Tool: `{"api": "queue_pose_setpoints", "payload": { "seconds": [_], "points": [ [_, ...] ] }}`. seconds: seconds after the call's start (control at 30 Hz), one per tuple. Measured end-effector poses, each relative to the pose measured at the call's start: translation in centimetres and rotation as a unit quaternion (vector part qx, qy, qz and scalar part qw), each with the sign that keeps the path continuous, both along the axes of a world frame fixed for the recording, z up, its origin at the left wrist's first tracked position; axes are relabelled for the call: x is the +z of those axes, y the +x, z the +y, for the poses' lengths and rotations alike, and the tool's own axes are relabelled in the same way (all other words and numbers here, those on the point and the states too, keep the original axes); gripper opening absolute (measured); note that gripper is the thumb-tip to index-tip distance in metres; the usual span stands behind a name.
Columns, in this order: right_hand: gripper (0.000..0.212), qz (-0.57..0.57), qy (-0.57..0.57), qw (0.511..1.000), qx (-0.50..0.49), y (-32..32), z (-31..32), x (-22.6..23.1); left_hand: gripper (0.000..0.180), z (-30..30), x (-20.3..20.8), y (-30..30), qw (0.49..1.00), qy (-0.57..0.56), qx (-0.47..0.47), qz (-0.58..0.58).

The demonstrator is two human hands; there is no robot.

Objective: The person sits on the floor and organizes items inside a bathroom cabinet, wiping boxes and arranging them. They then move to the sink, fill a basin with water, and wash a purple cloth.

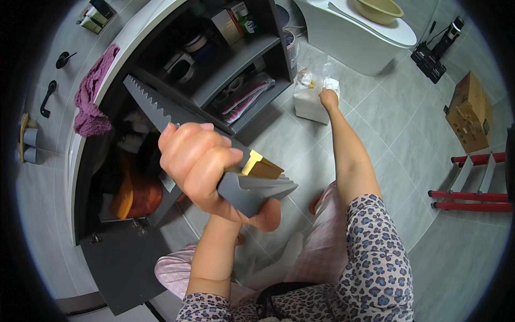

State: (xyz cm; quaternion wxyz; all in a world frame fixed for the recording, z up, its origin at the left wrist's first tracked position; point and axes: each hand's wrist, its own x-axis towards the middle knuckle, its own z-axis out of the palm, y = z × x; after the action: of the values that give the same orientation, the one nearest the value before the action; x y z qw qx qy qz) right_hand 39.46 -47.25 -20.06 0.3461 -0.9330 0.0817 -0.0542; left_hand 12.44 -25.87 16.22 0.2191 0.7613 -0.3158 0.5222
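A long dark-grey tool with a saw-toothed edge is clasped firmly in the left hand, its toothed end jutting across the front of an open dark-grey cabinet; whether they touch I cannot tell. Low down, the right hand, fingers bent, meets the upper corner of a white block-shaped pack topped with crumpled clear plastic; its exact grip is too small to tell. Pale-grey tiled floor stretches rightward to a brown cardboard box and a red-and-silver ladder. The cabinet's upper shelf holds a green bottle, the lower a pink-edged pouch; a rounded orange container sits in its lower left compartment
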Motion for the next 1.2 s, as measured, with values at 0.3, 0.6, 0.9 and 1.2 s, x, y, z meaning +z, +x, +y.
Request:
{"api": "queue_pose_setpoints", "payload": {
  "seconds": [0.3, 0.6, 0.9, 1.2],
  "points": [
    [0.065, 0.051, 0.067, 0.995, -0.062, -2.2, 0.1, -0.1, 0.057, -0.4, -0.3, -0.1, 0.999, 0.007, 0.033, 0.003],
    [0.037, 0.181, -0.091, 0.976, 0.081, -3.1, 1.2, 0.1, 0.059, -0.6, -0.2, 0.0, 1.0, 0.011, 0.029, -0.002],
    [0.034, 0.251, -0.252, 0.917, 0.179, -7.4, -2.7, 3.4, 0.05, -0.9, -0.7, 1.0, 0.997, -0.034, -0.009, -0.068],
    [0.035, 0.356, -0.097, 0.883, 0.292, -17.2, -5.3, 11.2, 0.034, -0.2, -0.4, 1.6, 0.987, -0.01, 0.014, -0.158]
  ]
}}
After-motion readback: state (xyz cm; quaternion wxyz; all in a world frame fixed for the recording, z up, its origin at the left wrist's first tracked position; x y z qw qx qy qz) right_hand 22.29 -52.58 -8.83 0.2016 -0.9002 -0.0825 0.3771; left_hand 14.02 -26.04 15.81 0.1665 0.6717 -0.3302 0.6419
